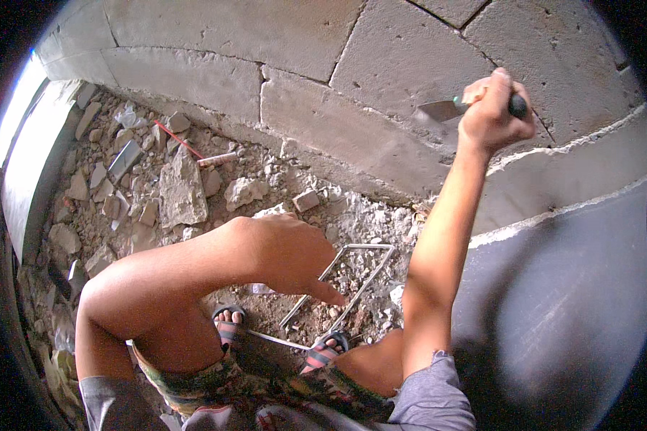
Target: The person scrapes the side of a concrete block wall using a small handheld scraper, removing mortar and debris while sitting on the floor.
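Observation:
Up against the block wall (323,72), my right hand (497,111) is closed around the handle of a putty knife (442,109). Its grey blade points left, close to the wall; whether it touches cannot be told. The green and black handle shows on both sides of my fist. My left hand (291,251) hangs in front of my knees with the thumb stretched out and apart. Nothing shows in it, though its other fingers are mostly hidden. Below that hand, a thin pale rod frame (372,246) lies on the rubble.
Broken stone and mortar (182,190) cover the ground along the wall's foot. A thin red strip (178,139) lies among the debris. My sandalled feet (228,323) stand close to the rod frame. At the right rises a smooth grey surface (561,287) with a rough pale edge.

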The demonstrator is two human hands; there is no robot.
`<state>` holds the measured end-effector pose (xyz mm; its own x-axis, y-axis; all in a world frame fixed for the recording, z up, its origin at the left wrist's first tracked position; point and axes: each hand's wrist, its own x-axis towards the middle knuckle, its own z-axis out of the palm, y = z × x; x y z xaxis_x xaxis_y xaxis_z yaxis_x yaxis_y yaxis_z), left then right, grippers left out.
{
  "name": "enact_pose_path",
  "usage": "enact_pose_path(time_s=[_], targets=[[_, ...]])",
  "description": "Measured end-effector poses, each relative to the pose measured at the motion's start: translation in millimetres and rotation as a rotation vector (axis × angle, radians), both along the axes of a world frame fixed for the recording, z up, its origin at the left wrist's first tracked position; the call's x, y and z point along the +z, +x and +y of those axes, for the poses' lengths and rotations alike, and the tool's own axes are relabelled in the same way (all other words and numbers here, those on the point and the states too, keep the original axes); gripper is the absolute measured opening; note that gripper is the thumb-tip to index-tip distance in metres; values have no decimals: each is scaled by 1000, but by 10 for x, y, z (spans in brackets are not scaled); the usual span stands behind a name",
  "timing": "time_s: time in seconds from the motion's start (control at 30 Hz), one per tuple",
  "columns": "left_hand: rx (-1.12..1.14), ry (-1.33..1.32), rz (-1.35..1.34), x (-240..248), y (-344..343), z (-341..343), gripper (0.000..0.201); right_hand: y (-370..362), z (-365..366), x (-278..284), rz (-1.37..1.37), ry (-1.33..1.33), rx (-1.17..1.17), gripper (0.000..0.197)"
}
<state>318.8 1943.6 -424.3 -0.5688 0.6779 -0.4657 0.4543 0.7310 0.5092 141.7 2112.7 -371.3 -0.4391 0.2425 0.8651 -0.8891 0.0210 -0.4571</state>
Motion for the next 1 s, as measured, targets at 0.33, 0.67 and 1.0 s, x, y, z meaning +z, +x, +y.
enact_pose_path(time_s=[0.33, 0.67, 1.0], targets=[[8, 44, 38, -59, 29, -20, 69, 14, 88, 14, 108, -5, 67, 29], [-15, 55, 11, -78, 22, 61, 71, -8, 67, 152, 97, -13, 25, 35], [-37, 62, 65, -123, 41, 33, 71, -101, -174, 41, -49, -77, 89, 32]])
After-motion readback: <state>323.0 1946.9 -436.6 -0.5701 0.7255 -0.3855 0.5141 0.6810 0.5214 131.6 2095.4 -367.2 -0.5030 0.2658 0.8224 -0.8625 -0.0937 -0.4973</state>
